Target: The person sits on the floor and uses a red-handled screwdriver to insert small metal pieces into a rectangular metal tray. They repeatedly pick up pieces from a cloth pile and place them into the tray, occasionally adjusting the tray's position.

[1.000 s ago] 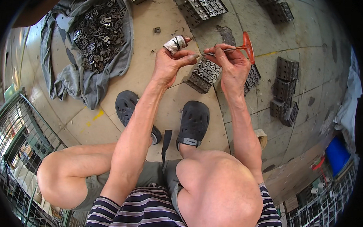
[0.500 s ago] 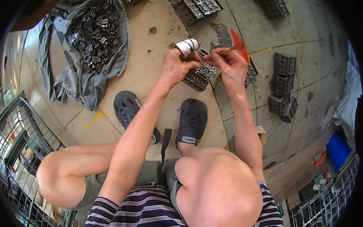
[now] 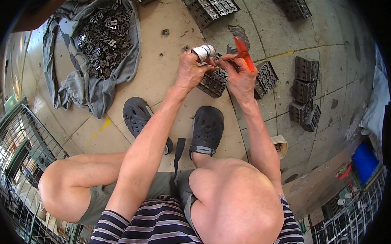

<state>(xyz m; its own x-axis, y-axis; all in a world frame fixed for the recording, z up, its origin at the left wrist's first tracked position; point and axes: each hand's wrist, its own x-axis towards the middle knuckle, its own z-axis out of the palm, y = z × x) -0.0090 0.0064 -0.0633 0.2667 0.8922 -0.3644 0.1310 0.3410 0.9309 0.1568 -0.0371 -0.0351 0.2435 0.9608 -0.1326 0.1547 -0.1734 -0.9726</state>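
Observation:
My right hand point(image 3: 241, 82) is closed around a T-handle driver with an orange handle point(image 3: 243, 54). Its thin shaft points left toward my other hand, and its tip is hidden by fingers. My left hand point(image 3: 189, 71) is pinched closed close to the shaft's end; whatever its fingertips grip is too small and covered to make out. White wrapping point(image 3: 203, 52) with dark bands covers one left finger. Beneath both hands, a dark slotted metal block point(image 3: 212, 84) lies on the floor. Another block point(image 3: 266, 79) lies just right of my right wrist.
A grey cloth point(image 3: 91, 92) at far left bears a heap of small dark metal parts point(image 3: 104, 41). More metal blocks stand at the far middle point(image 3: 213, 8) and right point(image 3: 305, 91). A small pale container point(image 3: 280, 146) sits beside my right forearm. Wire racks point(image 3: 22, 159) flank me.
The orange handle has turned from showing its broad face to nearly edge-on. My right hand has shifted left, uncovering more of the block beside it; my left hand has edged right.

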